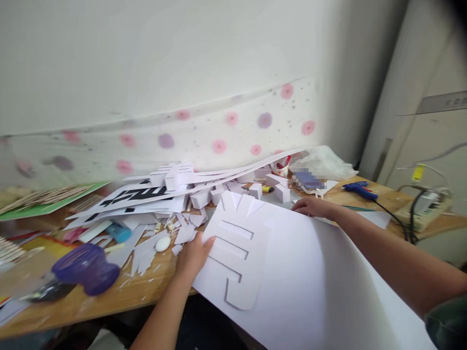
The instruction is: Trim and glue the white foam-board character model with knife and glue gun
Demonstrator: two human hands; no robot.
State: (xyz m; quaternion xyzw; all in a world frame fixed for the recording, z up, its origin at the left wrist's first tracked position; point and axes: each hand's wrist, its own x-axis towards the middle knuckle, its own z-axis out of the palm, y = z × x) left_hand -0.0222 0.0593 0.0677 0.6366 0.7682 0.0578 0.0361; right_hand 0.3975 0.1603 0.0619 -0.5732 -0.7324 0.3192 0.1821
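A large white sheet of card (295, 262) hangs over the table's front edge, its right part curving up. On it lies a thick white cut-out shape (237, 272) with narrow slots and pointed strips at its far end. My left hand (192, 255) grips the left edge of the sheet, thumb on top beside the cut-out, the other fingers mostly hidden. At the far edge of the sheet, my right hand (312, 207) is closed with bent fingers on the border; its fingertips are partly hidden.
White scraps (186, 233), folded paper blocks (281, 192) and printed sheets (134, 197) crowd the wooden table (146, 296). A purple tape dispenser-like object (87, 267) stands left. At right are a blue glue gun (361, 189) and a power strip (425, 209) with cables.
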